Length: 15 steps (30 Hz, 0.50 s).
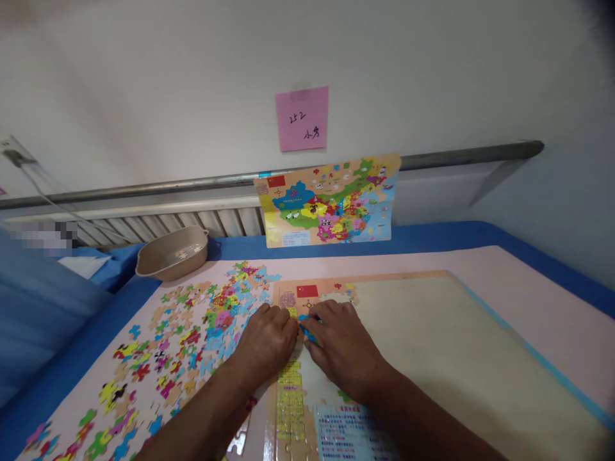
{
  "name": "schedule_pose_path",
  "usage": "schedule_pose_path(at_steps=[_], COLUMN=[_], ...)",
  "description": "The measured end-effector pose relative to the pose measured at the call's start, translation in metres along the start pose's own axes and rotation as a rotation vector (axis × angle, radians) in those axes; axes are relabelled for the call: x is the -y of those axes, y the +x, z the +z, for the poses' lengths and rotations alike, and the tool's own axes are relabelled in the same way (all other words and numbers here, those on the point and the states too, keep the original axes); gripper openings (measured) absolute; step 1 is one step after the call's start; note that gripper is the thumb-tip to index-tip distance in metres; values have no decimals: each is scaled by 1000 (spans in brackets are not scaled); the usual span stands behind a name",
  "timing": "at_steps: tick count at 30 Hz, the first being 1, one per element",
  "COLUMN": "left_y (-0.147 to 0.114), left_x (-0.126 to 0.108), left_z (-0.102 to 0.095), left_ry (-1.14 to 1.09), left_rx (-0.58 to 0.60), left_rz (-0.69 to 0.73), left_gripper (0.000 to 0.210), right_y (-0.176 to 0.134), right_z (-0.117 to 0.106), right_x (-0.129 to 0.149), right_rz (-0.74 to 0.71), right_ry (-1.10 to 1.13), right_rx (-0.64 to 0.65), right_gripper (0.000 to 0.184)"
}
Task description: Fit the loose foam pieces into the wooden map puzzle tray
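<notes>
spread across the lower right of the frame: large puzzle tray (471, 358), pale and mostly bare, blue strip along its right edge, lying on a pink mat (552, 301) over a blue surface (62, 371). filling the top half: white wall (144, 83), grey rail (456, 155) running across it. propped against the rail at centre: colourful reference map (331, 202). above it, stuck to the wall: pink note (302, 118) with handwriting. at left centre: beige basin (173, 253), tilted on the blue surface just beyond the mat's corner. scattered over the mat from lower left up to centre: loose puzzle pieces (163, 346), many colours, some clustered near the tray's upper left corner. already laid in the tray: a strip of pieces down its left edge and along the top left, red flag (307, 291) among them. at centre, side by side and touching at the fingertips: left hand (266, 342) and right hand (343, 346), both palm down on the tray's left part. pinched between the two sets of fingertips: blue piece (307, 333), only partly visible, lying at the tray's left column. fingers of both hands curled together and pressed on that piece.
</notes>
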<state>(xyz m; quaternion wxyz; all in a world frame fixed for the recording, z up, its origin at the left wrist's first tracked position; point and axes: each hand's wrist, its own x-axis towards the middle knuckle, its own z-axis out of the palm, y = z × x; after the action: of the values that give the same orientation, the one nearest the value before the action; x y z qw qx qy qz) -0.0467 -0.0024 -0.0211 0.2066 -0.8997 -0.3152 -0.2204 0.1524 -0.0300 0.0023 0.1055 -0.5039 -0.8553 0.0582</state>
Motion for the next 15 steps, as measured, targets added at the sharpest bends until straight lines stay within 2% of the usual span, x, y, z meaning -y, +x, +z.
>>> schedule_pose_path(at_steps=[15], left_y=[-2], left_x=[0], left_z=[1], left_ry=[8], left_rx=[7], left_rz=[7], left_gripper=[21], right_y=[-2], right_z=[6], right_x=[-7], right_rz=[-50], right_ry=[45], right_rx=[-57], right_gripper=[11])
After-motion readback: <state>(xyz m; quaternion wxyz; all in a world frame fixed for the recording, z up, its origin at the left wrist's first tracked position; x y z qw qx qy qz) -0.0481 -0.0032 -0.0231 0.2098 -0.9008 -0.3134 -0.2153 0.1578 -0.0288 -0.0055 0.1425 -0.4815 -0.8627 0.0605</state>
